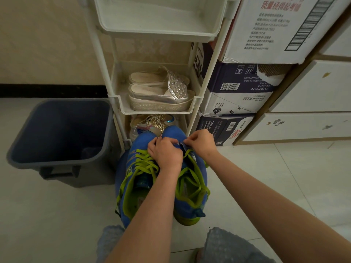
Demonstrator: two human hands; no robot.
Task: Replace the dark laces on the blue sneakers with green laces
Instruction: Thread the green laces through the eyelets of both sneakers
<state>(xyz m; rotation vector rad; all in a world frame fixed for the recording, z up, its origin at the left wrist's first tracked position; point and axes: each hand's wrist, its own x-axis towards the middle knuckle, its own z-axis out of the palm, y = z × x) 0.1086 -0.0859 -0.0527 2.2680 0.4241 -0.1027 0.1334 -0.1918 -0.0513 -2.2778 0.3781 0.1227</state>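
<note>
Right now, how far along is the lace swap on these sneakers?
Done: the left sneaker, its green lace criss-crossing the eyelets. In hand: left hand and right hand pinch at the toe-end eyelets of the right sneaker, its loose green lace trailing down both sides. Left: threading that shoe. Whether dark lace remains, I cannot tell.
</note>
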